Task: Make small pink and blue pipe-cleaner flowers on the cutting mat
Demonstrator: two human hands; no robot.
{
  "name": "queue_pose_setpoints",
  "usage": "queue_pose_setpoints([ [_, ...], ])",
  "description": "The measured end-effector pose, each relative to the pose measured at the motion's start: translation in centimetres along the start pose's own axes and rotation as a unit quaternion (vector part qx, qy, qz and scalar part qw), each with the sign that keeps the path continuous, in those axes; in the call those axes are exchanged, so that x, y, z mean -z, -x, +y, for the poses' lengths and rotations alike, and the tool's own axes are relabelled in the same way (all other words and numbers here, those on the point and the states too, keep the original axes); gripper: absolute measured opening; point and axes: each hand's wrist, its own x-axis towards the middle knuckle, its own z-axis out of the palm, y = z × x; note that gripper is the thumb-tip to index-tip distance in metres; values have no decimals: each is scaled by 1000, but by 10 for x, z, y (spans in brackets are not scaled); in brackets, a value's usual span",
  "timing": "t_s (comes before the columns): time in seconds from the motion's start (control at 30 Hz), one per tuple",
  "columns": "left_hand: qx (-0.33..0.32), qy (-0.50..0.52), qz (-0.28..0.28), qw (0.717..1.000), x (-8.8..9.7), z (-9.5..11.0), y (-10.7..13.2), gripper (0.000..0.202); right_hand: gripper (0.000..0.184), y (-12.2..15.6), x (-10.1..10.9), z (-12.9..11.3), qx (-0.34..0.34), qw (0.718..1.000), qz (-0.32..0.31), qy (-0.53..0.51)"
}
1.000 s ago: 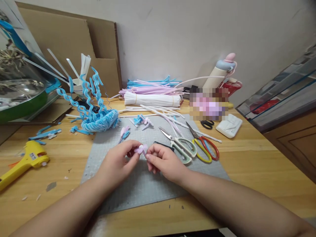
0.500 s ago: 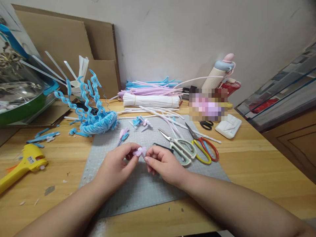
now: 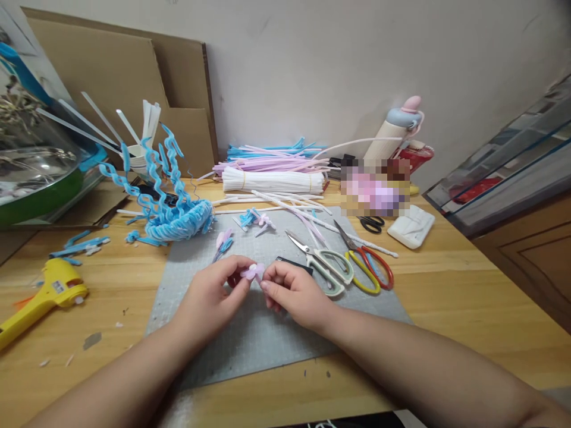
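Near the left edge of the desk (image 3: 468, 309) lies your yellow glue gun (image 3: 56, 285), its nozzle end turned inward, which probably leaves the handle free to grab. Further in, towards the back edge, stands the fuzzy blue coiled piece (image 3: 181, 220), likely set there to spare the grey mat (image 3: 267, 339) for close work. Your left hand (image 3: 218, 288) has thumb and forefinger pinching the lilac flower (image 3: 253, 273) from its left side, seemingly to steady so small a thing while its centre faces up. You have it raised over the middle of the mat, between your two hands. It looks soft and light, with pale petals splayed around a whitish middle; blur hides how they join. Your right hand (image 3: 298, 294) has thumb and forefinger pressed together on the petal at the flower's right, other fingers curled beneath, perhaps so that one petal can be worked alone. Beyond it, the pale-green scissors (image 3: 309, 251) and the red-and-yellow scissors (image 3: 354, 245) lie with points away from you, handles towards the front edge, presumably for safe, quick picking up. A white case (image 3: 410, 227) sits near the right edge.
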Motion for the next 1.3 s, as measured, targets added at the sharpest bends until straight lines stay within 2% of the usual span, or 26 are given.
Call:
queue_pose_setpoints([
  [0.53, 3, -4, 7, 1000, -1, -4, -1, 13, 15, -1, 0, 2, 11, 1000, 0, -11],
  [0.8, -21, -21, -4, 1000, -2, -8, -1, 12, 14, -1, 1, 3, 7, 1000, -3, -6],
  [0.97, -72, -18, 41, 996, -3, -8, -3, 17, 14, -1, -1, 6, 11, 1000, -4, -2],
  [1.07, -98, -17, 33, 995, -2, -8, -2, 17, 15, 0, -1, 3, 9, 1000, -17, 12],
  [1.13, -87, -19, 31, 996, -1, -9, -1, 14, 15, 1, 4, -3, 24, 998, -12, 51],
  [1.2, -55, -20, 48, 997, -1, -10, -1, 11, 15, 3, 14, -14, 62, 985, 29, 157],
  [1.23, -33, -18, 58, 998, -1, -10, -1, 10, 16, 4, 21, -21, 79, 963, 65, 249],
  [1.3, 20, -9, 73, 997, 0, -10, -2, 9, 15, 6, 37, -34, 58, 885, 98, 451],
])
